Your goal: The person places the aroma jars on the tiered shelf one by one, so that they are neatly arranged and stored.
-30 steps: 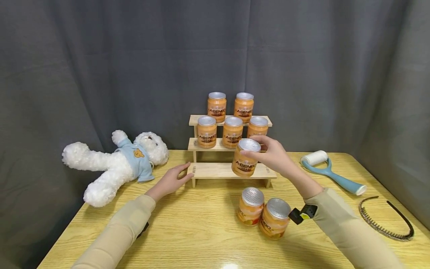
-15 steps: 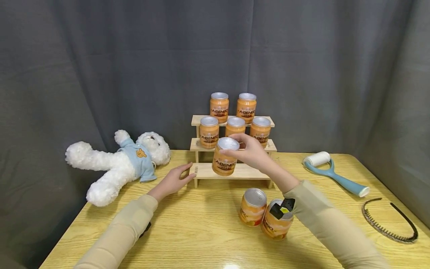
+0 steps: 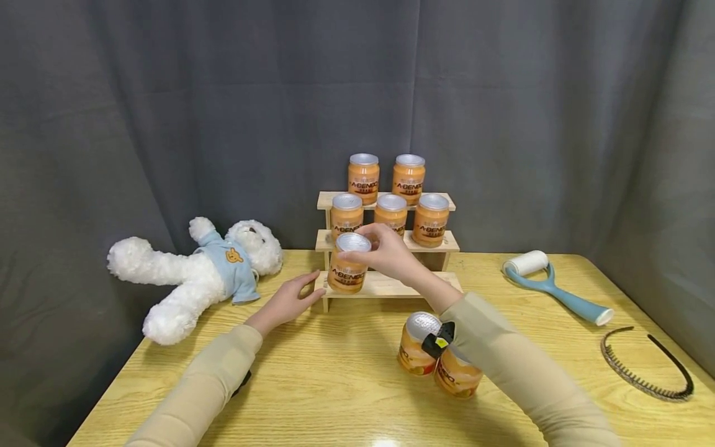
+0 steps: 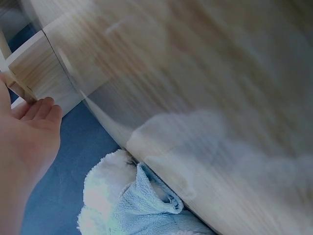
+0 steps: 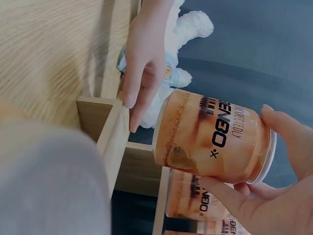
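Observation:
My right hand (image 3: 387,253) pinches an orange can (image 3: 347,270) with a silver lid near its top, thumb in front. In the head view the can is upright over the left part of the bottom step; in the right wrist view a small gap shows between the can (image 5: 215,137) and the step. The three-step wooden stand (image 3: 391,285) carries two like cans (image 3: 409,181) on top and three (image 3: 431,221) on the middle step. My left hand (image 3: 287,300) holds the left end of the bottom step, its thumb (image 5: 130,93) at the front.
Two more cans (image 3: 416,354) stand on the table (image 3: 313,385) before the stand, partly behind my right wrist. A white teddy bear (image 3: 184,279) in a blue shirt lies at the left. A blue-handled lint roller (image 3: 564,298) and a toothed headband (image 3: 642,385) lie right.
My right hand has carried the can leftward along the bottom step, from its right part to its left end. The left hand stays at the stand's end; the view has shifted slightly.

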Available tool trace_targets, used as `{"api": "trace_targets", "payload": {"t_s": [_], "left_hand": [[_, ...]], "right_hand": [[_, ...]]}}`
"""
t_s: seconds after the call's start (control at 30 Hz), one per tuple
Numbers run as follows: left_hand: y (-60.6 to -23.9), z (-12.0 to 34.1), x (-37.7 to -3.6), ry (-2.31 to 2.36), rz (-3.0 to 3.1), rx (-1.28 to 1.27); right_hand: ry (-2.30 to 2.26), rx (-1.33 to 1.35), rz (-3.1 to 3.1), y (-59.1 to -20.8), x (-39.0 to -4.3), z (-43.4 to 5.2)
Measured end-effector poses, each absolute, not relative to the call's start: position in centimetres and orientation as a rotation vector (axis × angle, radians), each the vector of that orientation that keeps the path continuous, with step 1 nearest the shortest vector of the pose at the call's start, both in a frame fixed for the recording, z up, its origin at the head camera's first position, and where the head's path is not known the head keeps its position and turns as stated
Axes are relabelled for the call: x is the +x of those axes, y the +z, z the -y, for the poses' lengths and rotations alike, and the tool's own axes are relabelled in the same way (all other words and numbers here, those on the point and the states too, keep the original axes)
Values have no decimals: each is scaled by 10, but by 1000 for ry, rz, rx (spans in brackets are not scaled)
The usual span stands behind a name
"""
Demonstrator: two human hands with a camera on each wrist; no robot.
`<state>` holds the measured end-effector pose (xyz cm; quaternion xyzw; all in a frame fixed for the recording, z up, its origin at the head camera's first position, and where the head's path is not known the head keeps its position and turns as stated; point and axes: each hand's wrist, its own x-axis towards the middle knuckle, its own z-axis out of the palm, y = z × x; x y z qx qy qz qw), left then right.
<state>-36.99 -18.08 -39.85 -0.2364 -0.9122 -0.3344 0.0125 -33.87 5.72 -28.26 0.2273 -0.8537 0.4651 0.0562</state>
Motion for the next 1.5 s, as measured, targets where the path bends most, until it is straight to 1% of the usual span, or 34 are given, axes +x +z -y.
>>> {"api": "trace_targets", "payload": {"t_s": [0.33, 0.53, 0.8, 1.07, 1.2, 1.5], "left_hand": [[-398, 182, -370, -1025, 2849, -731], [-400, 182, -372, -1015, 2844, -730], [-402, 181, -372, -1025, 2850, -729], [-399, 182, -372, -1027, 2844, -731], [-399, 182, -372, -1022, 2844, -738], [-400, 182, -372, -1025, 2834, -756]], "right_hand": [[1372, 699, 2672, -288, -350, -45], [1351, 610, 2756, -294, -357, -42], [1322, 562, 2793, -305, -366, -39], [1237, 541, 2862, -299, -367, -39], [1243, 494, 2882, -297, -367, -40], [1253, 483, 2888, -298, -367, -41]]}}
